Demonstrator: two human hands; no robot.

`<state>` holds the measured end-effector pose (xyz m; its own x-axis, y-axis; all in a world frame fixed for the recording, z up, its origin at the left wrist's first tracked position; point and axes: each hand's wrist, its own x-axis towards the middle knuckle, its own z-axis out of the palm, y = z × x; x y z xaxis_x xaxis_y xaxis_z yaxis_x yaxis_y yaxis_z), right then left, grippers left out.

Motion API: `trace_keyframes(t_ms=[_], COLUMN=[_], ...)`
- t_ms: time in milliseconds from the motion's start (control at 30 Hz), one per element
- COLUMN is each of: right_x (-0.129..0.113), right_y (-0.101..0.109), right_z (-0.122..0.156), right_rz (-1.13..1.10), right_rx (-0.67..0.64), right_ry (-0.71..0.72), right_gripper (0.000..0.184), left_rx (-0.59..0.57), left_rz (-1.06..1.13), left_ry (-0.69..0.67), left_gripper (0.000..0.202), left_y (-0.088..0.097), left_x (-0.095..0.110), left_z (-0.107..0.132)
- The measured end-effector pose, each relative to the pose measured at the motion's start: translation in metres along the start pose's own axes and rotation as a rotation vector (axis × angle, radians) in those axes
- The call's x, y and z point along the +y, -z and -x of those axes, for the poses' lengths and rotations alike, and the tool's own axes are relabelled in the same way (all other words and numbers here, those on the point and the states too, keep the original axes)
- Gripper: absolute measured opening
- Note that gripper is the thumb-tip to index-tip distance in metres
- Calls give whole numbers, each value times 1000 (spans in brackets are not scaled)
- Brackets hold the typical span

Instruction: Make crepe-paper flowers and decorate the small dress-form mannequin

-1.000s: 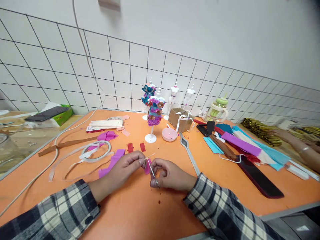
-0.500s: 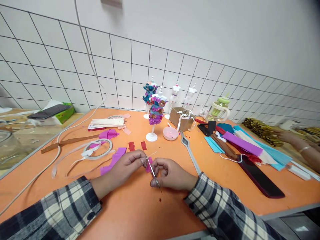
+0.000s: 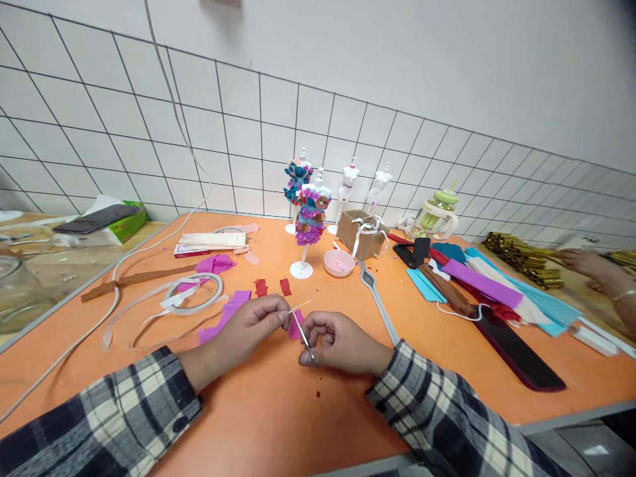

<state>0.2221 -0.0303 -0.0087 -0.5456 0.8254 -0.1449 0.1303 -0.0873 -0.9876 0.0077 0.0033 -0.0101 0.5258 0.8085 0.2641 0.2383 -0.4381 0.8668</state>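
Note:
My left hand point(image 3: 258, 319) pinches a thin pale strip point(image 3: 301, 305) between thumb and fingertips, and the strip's free end points right. In my right hand point(image 3: 338, 343) is a pair of small metal scissors point(image 3: 304, 336). The slim blades slant up to the left, and their tips lie right by the strip at my left fingertips. My right fingers cover much of the handles. Behind the hands lies a small magenta paper piece point(image 3: 297, 326). Two red paper pieces point(image 3: 285, 287) are farther back. Under my left wrist sits a purple paper strip point(image 3: 226, 319).
A dress form with paper ruffles point(image 3: 311, 215) stands on the orange table point(image 3: 268, 411), beside a pink bowl point(image 3: 339, 263) and a cardboard box point(image 3: 358, 233). Left is a tape roll point(image 3: 218, 286); right are folded colored papers point(image 3: 484, 281) and a dark phone point(image 3: 519, 351). Another person's hand point(image 3: 589, 265) is at far right.
The scissor tips have separated slightly from my left fingertips, and the strip shows more plainly. At far right, the other person's hand has shifted a little.

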Motion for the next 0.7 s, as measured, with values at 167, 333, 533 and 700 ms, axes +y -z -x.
trace_keyframes(t_ms=[167, 333, 533, 700], right_x=[1, 4, 7, 3], right_y=[-1, 0, 2, 1], right_z=[-1, -2, -4, -2], right_rz=[-16, 0, 11, -5], right_rx=[9, 20, 5, -7], right_ry=[-8, -13, -49, -72], right_gripper=[53, 53, 51, 50], left_rx=[-10, -10, -9, -1], left_rz=[-7, -13, -24, -41], left_ry=[-11, -22, -27, -49], left_gripper=[35, 33, 31, 31], left_y=[-1, -1, -1, 0], left_x=[-2, -2, -3, -2], left_z=[-1, -1, 0, -1])
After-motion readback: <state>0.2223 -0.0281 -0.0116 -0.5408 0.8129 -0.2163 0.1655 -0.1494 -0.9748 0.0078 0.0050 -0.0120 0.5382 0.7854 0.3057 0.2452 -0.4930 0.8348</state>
